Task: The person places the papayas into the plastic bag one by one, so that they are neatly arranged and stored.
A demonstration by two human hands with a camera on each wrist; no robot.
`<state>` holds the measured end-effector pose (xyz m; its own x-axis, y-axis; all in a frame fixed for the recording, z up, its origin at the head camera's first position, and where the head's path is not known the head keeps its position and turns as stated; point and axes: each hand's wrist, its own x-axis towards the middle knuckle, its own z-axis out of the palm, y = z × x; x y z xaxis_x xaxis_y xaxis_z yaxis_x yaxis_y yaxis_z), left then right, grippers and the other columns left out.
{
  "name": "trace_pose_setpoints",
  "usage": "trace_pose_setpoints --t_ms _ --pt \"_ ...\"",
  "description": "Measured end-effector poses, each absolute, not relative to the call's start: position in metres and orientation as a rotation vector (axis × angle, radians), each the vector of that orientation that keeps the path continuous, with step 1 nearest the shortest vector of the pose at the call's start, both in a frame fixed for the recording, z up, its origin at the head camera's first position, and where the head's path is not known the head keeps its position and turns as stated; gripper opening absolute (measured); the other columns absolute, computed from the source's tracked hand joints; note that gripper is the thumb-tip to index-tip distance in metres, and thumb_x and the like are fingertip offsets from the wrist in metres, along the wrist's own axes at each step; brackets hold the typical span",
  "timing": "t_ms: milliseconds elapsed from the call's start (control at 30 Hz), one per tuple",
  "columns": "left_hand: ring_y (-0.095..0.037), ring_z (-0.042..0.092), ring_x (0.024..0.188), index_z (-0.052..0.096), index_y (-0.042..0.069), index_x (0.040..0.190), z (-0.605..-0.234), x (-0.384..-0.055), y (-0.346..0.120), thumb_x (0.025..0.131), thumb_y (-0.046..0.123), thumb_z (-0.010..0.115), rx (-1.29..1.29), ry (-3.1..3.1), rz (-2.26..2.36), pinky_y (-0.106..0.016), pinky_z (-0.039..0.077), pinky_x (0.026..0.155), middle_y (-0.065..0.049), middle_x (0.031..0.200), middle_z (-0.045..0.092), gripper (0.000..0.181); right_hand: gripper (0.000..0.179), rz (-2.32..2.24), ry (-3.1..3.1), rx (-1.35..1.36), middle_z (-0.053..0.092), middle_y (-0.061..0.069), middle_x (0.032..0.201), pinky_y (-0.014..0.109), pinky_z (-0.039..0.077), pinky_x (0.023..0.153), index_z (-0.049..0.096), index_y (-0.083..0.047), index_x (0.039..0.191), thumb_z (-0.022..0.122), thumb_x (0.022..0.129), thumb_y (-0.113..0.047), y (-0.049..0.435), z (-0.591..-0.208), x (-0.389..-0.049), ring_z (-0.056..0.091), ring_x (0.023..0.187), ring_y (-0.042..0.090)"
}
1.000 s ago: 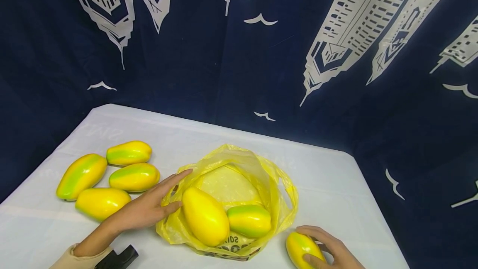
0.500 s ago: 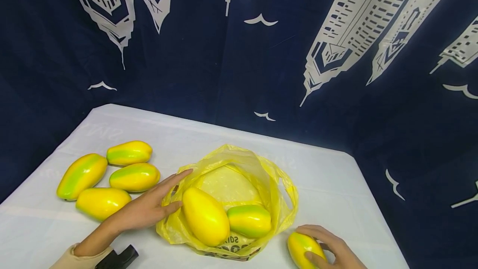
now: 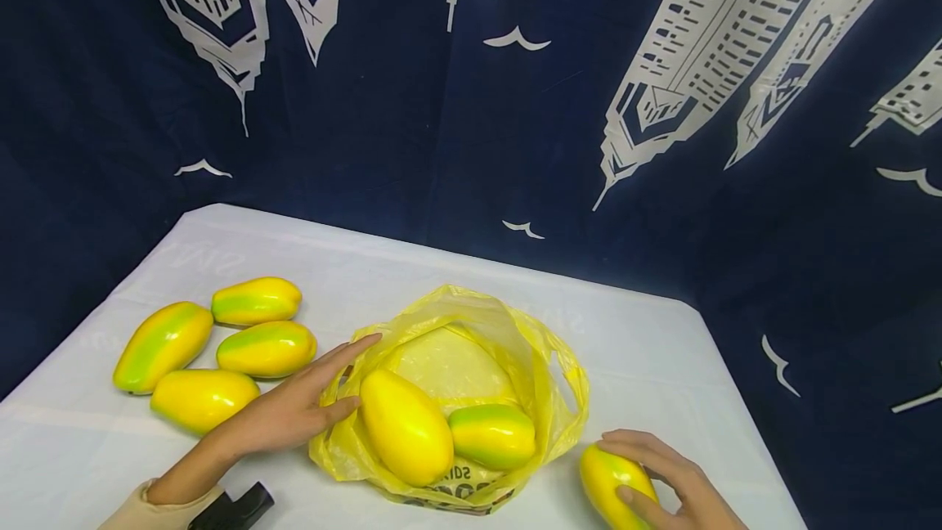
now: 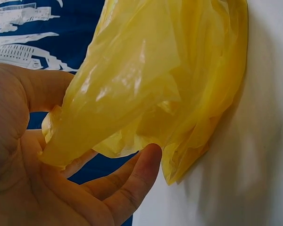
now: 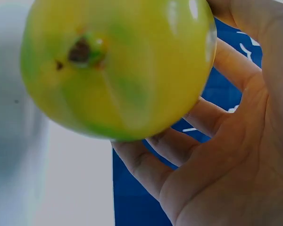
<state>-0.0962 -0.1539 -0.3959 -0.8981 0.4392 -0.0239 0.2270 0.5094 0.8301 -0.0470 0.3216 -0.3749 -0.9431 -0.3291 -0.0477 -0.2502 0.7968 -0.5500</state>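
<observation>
1. Your right hand (image 3: 680, 485) has the loose papaya (image 3: 614, 485), just right of the yellow plastic bag (image 3: 445, 366). Fingers are curved around it, thumb on the near side, so they're only open about as wide as the fruit. Can't tell if its underside is off the white tabletop (image 3: 655, 366).

2. The skin looks smooth and super shiny, so I'd treat it as slippery. Probably firm too, with no give to help your grip. Weight is a guess: middling if real, light if it's a fake one.

3. Best hold imo: around the widest part, fingers one side, thumb the other. Skip the tapered end, it could squirt out. The right wrist view shows a dark stem spot at one end; don't pinch there.

4. Your left hand (image 3: 294, 415) is at the bag's left edge, fingers spread pretty straight, thumb apart, film lying between them. Looks propped more than clenched.

5. That film is thin, floppy and near weightless, and could tear or fold in. Support the rim or handle loop broadly, no fingertip poking.

6. Inside the bag you've got a big papaya (image 3: 407, 428) and a smaller papaya (image 3: 493, 436). Four more papayas (image 3: 266, 349) lie left of it.
</observation>
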Motion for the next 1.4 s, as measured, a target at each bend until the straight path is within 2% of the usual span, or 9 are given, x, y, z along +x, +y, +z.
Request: trace_pose_setpoints --t_ms 233,433,633,800,1000,1200,1400 --pt "-0.041 0.024 0.151 0.024 0.038 0.158 -0.395 -0.096 -0.154 0.099 0.021 0.062 0.555 2.523 1.339 -0.068 0.027 0.114 -0.009 0.167 0.021 0.073 0.044 -0.86 2.954 -0.677 0.061 -0.014 0.128 0.02 0.056 0.083 0.063 -0.032 0.131 0.075 0.09 -0.018 0.326 -0.366 -0.048 0.059 0.11 -0.001" --pt "-0.041 0.023 0.151 0.024 0.038 0.158 -0.396 -0.096 -0.154 0.099 0.02 0.063 0.548 2.522 1.338 -0.068 0.026 0.114 -0.009 0.167 0.021 0.073 0.051 -0.842 2.994 -0.812 0.062 -0.011 0.131 0.016 0.053 0.088 0.062 -0.029 0.133 0.077 0.088 -0.011 0.327 -0.358 -0.052 0.055 0.117 -0.004" --pt "-0.041 0.026 0.15 0.024 0.037 0.158 -0.396 -0.096 -0.155 0.099 0.02 0.063 0.551 2.529 1.336 -0.069 0.027 0.114 -0.009 0.167 0.021 0.073 0.051 -0.824 2.991 -0.815 0.061 -0.01 0.133 0.012 0.049 0.092 0.062 -0.029 0.134 0.076 0.089 -0.011 0.323 -0.347 -0.058 0.051 0.121 -0.007" --pt "-0.041 0.026 0.15 0.024 0.038 0.158 -0.397 -0.097 -0.155 0.099 0.021 0.062 0.562 2.538 1.334 -0.068 0.028 0.114 -0.009 0.167 0.022 0.073 0.053 -0.84 2.969 -0.851 0.06 -0.007 0.136 0.005 0.04 0.098 0.059 -0.027 0.137 0.075 0.089 -0.011 0.316 -0.336 -0.065 0.049 0.125 -0.006" --pt "-0.041 0.025 0.15 0.024 0.038 0.158 -0.397 -0.097 -0.154 0.099 0.022 0.062 0.553 2.535 1.335 -0.068 0.027 0.114 -0.009 0.166 0.022 0.072 0.051 -0.788 3.019 -0.813 0.06 -0.011 0.136 0.008 0.043 0.098 0.06 -0.033 0.135 0.077 0.089 -0.019 0.303 -0.327 -0.073 0.05 0.124 -0.007" --pt "-0.04 0.024 0.151 0.024 0.039 0.158 -0.396 -0.097 -0.154 0.099 0.022 0.063 0.552 2.537 1.326 -0.067 0.027 0.115 -0.008 0.167 0.022 0.073 0.055 -0.85 2.992 -1.059 0.059 -0.005 0.138 0.005 0.036 0.104 0.062 -0.024 0.135 0.077 0.086 -0.005 0.295 -0.323 -0.086 0.05 0.129 -0.001" --pt "-0.039 0.023 0.151 0.024 0.038 0.158 -0.396 -0.097 -0.155 0.099 0.021 0.063 0.543 2.529 1.329 -0.067 0.027 0.115 -0.008 0.167 0.022 0.073 0.055 -0.872 2.975 -1.072 0.058 -0.005 0.141 0.007 0.037 0.105 0.061 -0.026 0.136 0.076 0.087 -0.003 0.289 -0.32 -0.098 0.049 0.132 0.001"
